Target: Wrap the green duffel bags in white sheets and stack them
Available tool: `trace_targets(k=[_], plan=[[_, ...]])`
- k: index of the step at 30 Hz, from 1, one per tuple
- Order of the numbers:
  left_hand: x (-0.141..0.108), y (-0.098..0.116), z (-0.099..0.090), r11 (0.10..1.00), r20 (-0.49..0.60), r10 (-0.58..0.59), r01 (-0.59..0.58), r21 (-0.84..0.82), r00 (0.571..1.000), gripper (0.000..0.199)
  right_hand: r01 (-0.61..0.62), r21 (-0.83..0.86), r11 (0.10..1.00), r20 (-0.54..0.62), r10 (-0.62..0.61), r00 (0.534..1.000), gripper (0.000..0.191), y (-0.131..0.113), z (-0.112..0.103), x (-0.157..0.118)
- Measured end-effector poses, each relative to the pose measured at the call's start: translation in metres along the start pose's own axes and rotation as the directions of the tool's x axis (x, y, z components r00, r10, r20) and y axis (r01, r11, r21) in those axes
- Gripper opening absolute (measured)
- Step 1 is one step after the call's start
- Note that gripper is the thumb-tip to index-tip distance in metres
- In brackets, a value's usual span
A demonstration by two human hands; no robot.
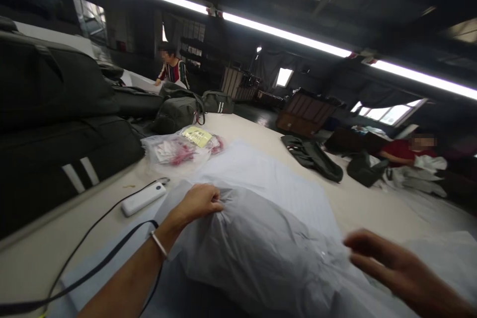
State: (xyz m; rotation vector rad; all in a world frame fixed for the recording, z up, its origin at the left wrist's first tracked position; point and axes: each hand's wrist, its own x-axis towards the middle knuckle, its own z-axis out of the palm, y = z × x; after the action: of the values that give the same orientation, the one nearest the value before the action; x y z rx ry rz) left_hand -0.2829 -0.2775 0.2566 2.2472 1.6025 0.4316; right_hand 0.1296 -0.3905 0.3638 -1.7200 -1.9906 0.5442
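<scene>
A large translucent white plastic bag (261,243) with something bulky inside lies in front of me; its contents are hidden. My left hand (201,201) is closed on the bag's upper left edge, bunching the plastic between thumb and fingers. At the bag's right side hovers my right hand (387,263), blurred by motion, thumb and fingers apart, close to the plastic. Whether it touches the bag I cannot tell. Thin pale plastic sheets (283,174) are spread flat beneath and beyond the bag.
Dark bags with white stripes (55,159) are piled at left. A clear packet with a yellow label (197,136) and a white power bank (144,198) with a cable lie nearby. A dark flat bag piece (313,156) is farther right. Two people work beyond.
</scene>
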Motion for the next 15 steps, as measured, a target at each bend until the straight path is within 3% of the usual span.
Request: trace_targets(k=[1,3,6,10,15], plan=[[0.001,-0.001,0.001,1.000,-0.003,0.006,-0.006,-0.005,1.000,0.013,0.039,-0.010,0.999,0.127,-0.038,0.991,0.021,-0.033,0.012,0.013],[0.002,-0.003,0.001,1.000,-0.012,0.018,-0.018,-0.016,1.000,0.012,0.122,0.003,0.993,0.369,-0.115,0.922,0.010,-0.096,0.044,0.043],[0.002,-0.004,0.000,0.999,-0.026,0.030,-0.031,-0.029,0.999,0.010,0.228,-0.056,0.972,0.557,-0.159,0.815,0.012,-0.157,0.099,0.085],[-0.001,-0.003,-0.002,0.998,-0.036,0.042,-0.044,-0.045,0.998,0.011,0.362,-0.256,0.897,0.670,-0.105,0.735,0.015,-0.171,0.151,0.132],[-0.003,-0.006,0.001,0.996,-0.058,0.067,-0.071,-0.056,0.996,0.012,0.430,-0.400,0.810,0.713,-0.020,0.701,0.033,-0.162,0.169,0.165]])
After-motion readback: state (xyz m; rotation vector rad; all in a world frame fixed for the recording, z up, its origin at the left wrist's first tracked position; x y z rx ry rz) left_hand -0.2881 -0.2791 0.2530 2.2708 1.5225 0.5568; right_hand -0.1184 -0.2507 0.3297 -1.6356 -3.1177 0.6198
